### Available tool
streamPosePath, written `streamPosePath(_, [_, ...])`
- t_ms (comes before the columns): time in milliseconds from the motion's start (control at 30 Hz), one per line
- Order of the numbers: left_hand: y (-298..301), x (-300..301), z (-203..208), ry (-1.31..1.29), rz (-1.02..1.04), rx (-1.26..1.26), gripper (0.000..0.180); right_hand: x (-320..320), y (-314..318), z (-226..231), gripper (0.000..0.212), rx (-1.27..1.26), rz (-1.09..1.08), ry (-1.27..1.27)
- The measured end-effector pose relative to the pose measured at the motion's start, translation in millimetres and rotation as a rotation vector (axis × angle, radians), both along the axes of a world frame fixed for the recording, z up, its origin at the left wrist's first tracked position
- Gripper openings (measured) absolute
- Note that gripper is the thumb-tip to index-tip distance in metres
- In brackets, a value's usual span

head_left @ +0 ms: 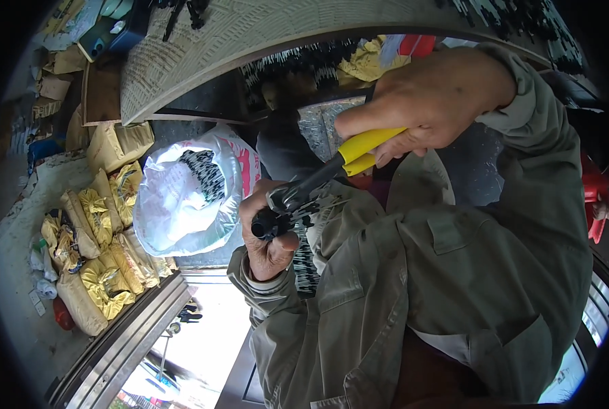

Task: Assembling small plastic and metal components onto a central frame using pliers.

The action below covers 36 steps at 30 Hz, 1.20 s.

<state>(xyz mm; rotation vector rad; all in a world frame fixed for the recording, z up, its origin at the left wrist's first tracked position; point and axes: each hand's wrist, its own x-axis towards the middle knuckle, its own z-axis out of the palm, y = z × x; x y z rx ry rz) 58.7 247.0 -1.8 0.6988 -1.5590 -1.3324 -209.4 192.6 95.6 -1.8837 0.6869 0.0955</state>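
1. While the right hand (430, 102) curls around the yellow handles of a pair of pliers (318, 176), the tool slants down toward the person's left, its metal head meeting the left hand (270, 258).
2. Bent fingers and thumb of the left hand close around a short, black, round-ended piece (266, 225) right beside the head of the pliers; whether the tool bites on it cannot be told.
3. Slim, pale-and-black sticks (308, 213) jut out just beside the left hand, in front of the olive-grey clothing (468, 266); more black-and-white strips (306, 273) show below them, partly hidden by the sleeve.
4. Near the left hand, on its outer side, stands a white plastic bag (156, 208) with pink markings, its mouth open on a heap of similar slender pieces (204, 175).
5. Farther left, brown and golden bundles (107, 283) lie packed together, a boxy brown package (119, 146) behind them.
6. Beyond both hands, a table (250, 61) with a woven-patterned top spans the view, dark pieces (515, 24) strewn toward its right end.
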Motion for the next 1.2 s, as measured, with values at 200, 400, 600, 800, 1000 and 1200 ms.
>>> streamPosePath(200, [-4.6, 3.2, -7.4, 0.029, -0.151, 0.026, 0.057, 1.6, -7.2, 26.6, 0.024, -0.261, 0.132, 0.078])
streamPosePath(400, [-7.0, -3.0, 3.4, -0.035, -0.185, 0.086, 0.056, 6.3, -10.0, 35.3, 0.025, -0.267, 0.177, 0.159])
streamPosePath(600, [-17.0, 0.5, -8.2, -0.028, 0.081, -0.021, 0.059, 8.4, -7.2, -4.6, 0.032, -0.188, -0.043, -0.004])
streamPosePath(800, [-45.2, 68.6, 9.0, 0.358, 0.607, 0.085, 0.069, -3.3, -67.7, -42.6, 0.045, -1.16, -0.482, 0.406])
streamPosePath(1000, [-41.6, 138.9, -39.6, 0.904, 0.184, 0.198, 0.058, -13.5, -97.3, -74.8, 0.036, -1.366, -0.519, 0.113])
streamPosePath(1200, [-22.1, 144.7, -145.5, 1.202, 0.093, 0.378, 0.047, 52.0, 2.8, -111.3, 0.101, -0.465, -0.191, -0.578])
